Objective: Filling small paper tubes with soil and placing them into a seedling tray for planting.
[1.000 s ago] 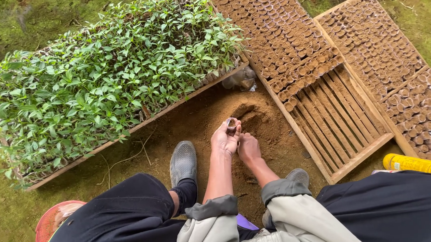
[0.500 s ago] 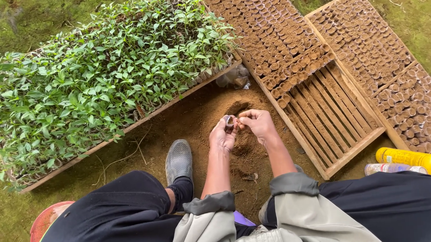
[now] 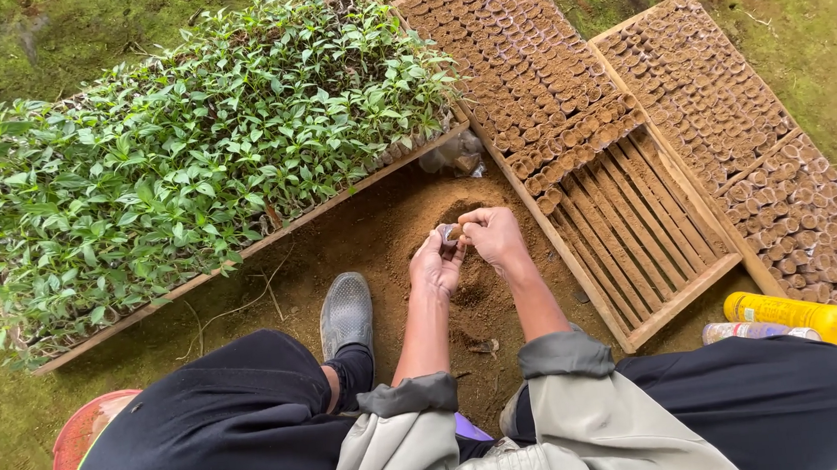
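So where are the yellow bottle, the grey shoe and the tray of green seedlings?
yellow bottle [image 3: 789, 313], head view, middle of its body.
grey shoe [image 3: 347, 313], head view, top of the toe.
tray of green seedlings [image 3: 245, 250], head view, wooden front edge.

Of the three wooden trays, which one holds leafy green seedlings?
The left tray, beside the left hand. It is packed with green seedlings. The middle tray and right tray hold only brown soil pots, and the middle one is partly bare slats.

Your leafy seedlings [image 3: 192, 171] are green; the loose soil [image 3: 409, 236] brown; the plastic bottle [image 3: 796, 313] yellow; the rubber shoe [image 3: 346, 312] grey.
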